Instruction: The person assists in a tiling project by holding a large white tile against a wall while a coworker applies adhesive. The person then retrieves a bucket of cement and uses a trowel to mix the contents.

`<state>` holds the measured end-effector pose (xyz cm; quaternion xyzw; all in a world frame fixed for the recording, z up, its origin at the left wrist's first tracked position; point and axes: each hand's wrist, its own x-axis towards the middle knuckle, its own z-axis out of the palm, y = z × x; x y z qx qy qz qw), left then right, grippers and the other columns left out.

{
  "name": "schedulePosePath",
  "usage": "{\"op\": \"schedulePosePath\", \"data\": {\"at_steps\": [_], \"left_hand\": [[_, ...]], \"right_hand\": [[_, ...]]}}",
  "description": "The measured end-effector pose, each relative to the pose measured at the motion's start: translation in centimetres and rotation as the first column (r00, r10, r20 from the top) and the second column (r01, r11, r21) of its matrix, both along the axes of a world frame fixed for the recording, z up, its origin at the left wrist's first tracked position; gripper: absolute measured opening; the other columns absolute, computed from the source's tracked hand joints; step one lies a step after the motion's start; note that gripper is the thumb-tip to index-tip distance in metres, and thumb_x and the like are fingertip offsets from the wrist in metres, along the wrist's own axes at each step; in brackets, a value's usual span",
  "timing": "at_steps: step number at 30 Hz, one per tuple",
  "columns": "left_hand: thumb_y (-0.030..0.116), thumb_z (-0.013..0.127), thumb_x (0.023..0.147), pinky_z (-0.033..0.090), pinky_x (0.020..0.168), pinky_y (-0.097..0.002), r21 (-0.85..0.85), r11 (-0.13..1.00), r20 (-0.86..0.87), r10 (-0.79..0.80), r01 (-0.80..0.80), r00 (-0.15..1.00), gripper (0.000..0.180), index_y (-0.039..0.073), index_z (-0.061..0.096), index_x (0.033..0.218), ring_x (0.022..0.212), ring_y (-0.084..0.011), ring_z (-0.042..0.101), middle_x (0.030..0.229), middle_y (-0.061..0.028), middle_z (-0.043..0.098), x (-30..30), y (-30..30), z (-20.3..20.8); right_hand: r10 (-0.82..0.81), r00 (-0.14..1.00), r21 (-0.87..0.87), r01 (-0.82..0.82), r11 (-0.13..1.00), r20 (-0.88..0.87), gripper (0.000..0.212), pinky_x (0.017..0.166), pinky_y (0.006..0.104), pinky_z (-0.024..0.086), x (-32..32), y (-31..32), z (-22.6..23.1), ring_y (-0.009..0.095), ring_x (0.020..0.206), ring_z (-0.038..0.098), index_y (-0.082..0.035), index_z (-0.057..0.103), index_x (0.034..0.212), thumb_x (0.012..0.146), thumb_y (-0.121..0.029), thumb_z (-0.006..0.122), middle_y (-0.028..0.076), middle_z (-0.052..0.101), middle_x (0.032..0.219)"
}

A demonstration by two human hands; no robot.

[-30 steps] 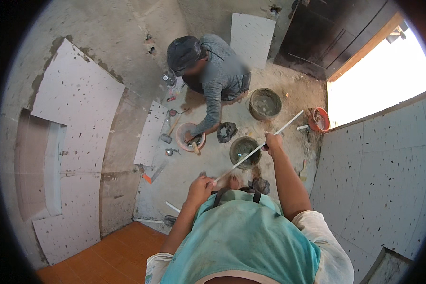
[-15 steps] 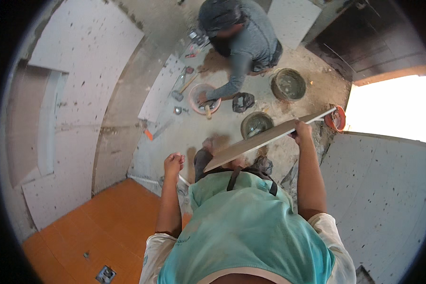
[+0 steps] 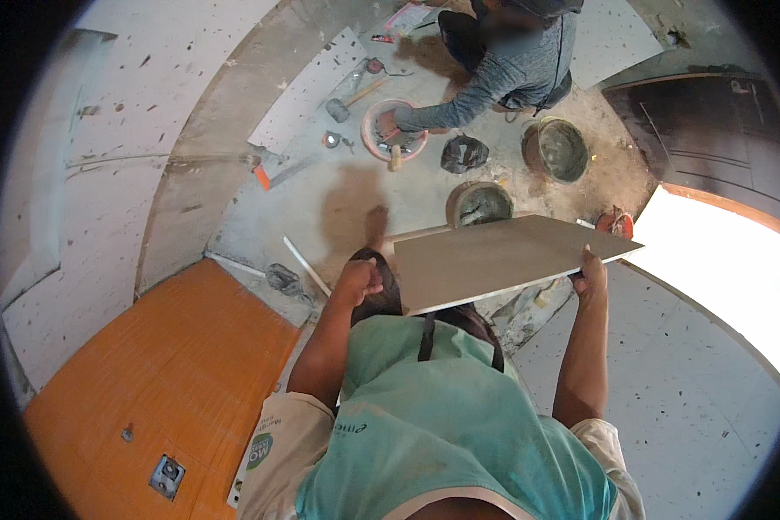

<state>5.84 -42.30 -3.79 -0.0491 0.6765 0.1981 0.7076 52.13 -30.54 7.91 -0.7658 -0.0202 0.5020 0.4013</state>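
Tile: we held a large grey tile (image 3: pixel 494 260) flat in front of our chest, above the floor, its long edge running from our left hand up toward the bright doorway on the right.
Right hand: our right hand (image 3: pixel 591 276) gripped the tile's near edge toward its right end, fingers curled under it and thumb on top.
Left hand: our left hand (image 3: pixel 358 282) sat just beside the tile's left corner, fingers curled in a loose fist; we could not tell whether it touched the tile.
Below the tile: a round bucket of grey mortar (image 3: pixel 479 204) stood on the floor just past the tile's far edge, and an orange bucket (image 3: pixel 617 224) showed partly behind its right tip.
Co-worker: a person in a grey long-sleeved top (image 3: pixel 503 65) crouched well beyond the tile, one hand in a pink basin (image 3: pixel 393 130).
Around them: a second mortar bucket (image 3: pixel 557 149), a black bag (image 3: pixel 464 154) and a mallet (image 3: pixel 347 100) lay on the floor near the basin.
Floor: bare grey cement floor (image 3: pixel 321 199) ahead, orange tiling (image 3: pixel 191 364) at our lower left.
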Motion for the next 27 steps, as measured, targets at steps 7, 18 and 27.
{"op": "schedulePosePath", "data": {"at_steps": [7, 18, 27], "left_hand": [[0.043, 0.064, 0.081, 0.051, 0.064, -0.0456, -0.306, 0.952, 0.164, 0.033, 0.019, 0.986, 0.052, 0.001, 0.050, 0.108, 0.076, -0.0277, 0.058, 0.090, -0.0129, 0.055, 3.4, -1.6, -8.3], [0.036, 0.059, 0.084, 0.037, 0.091, -0.0543, -0.175, 0.970, 0.458, 0.230, -0.167, 0.859, 0.062, 0.000, 0.038, 0.130, 0.115, -0.0353, 0.046, 0.127, -0.0192, 0.046, 6.8, -3.4, -9.9], [0.026, 0.067, 0.075, 0.040, 0.089, -0.0526, -0.219, 0.945, 0.531, 0.324, -0.242, 0.783, 0.060, 0.000, 0.044, 0.124, 0.106, -0.0352, 0.053, 0.116, -0.0190, 0.054, 7.3, -4.4, -10.3]], "right_hand": [[-0.076, 0.996, 0.014, 0.075, 0.997, 0.054, 0.037, 0.074, 0.0454, 0.050, -0.3, -0.4, 0.3, 0.031, 0.093, 0.059, 0.006, 0.044, 0.120, 0.090, -0.015, 0.053, 0.016, 0.055, 0.109], [-0.153, 0.982, -0.052, 0.159, 0.986, 0.108, 0.038, 0.076, 0.0456, 0.050, -1.9, 0.2, 2.0, 0.030, 0.093, 0.059, 0.010, 0.047, 0.117, 0.090, -0.015, 0.056, 0.019, 0.056, 0.106], [-0.144, 0.985, -0.023, 0.147, 0.989, 0.093, 0.041, 0.080, 0.0461, 0.050, 0.4, -2.1, 0.6, 0.032, 0.095, 0.058, 0.014, 0.041, 0.119, 0.089, -0.010, 0.054, 0.024, 0.052, 0.112]]}}
